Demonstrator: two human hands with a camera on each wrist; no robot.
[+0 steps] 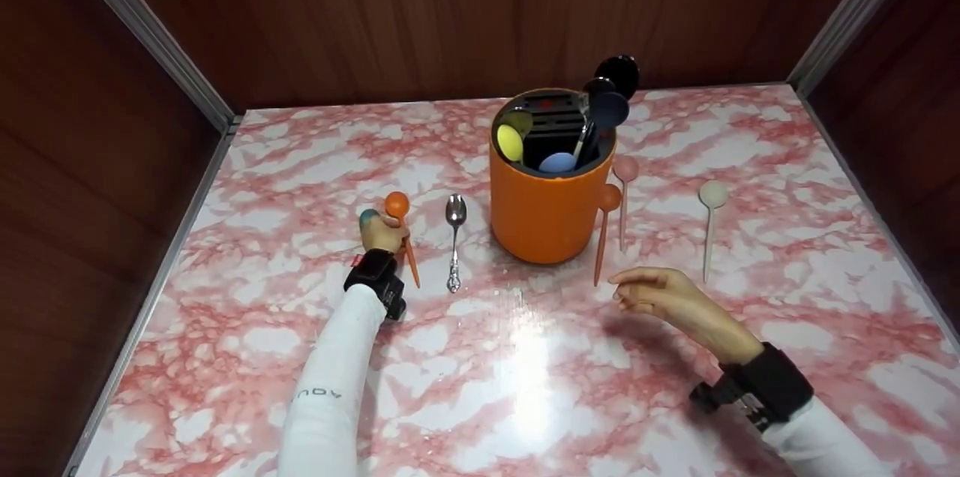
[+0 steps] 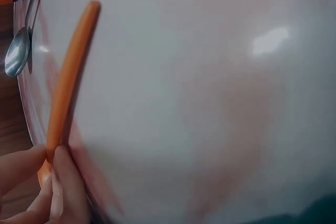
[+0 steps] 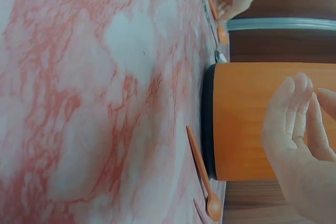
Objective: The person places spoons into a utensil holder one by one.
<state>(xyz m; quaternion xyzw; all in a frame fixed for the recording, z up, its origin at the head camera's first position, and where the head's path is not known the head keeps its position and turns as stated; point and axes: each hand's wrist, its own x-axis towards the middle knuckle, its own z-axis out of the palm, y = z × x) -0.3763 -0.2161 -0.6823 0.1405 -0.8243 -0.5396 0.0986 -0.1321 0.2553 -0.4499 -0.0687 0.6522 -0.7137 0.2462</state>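
Note:
At the left, my left hand (image 1: 384, 235) pinches an orange spoon (image 1: 397, 204) partway along its handle, thumb and fingertips meeting round it in the left wrist view. The spoon's handle (image 2: 71, 82) lies low over the table. Just right of it lies a silver metal spoon (image 1: 455, 211) with an ornate handle. My right hand (image 1: 664, 295) hovers over the table with fingers loosely bent and holds nothing. Its fingertips are nearest to the handle end of a darker orange spoon (image 1: 609, 198), which lies beside the orange utensil holder (image 1: 544, 214).
The holder stands at centre, with a yellow spoon (image 1: 510, 142), a blue spoon (image 1: 558, 162) and several dark utensils (image 1: 609, 109) inside. A pink spoon (image 1: 625, 168) and a pale green spoon (image 1: 713, 194) lie to its right. Wooden panels (image 1: 480, 19) enclose the back and sides.

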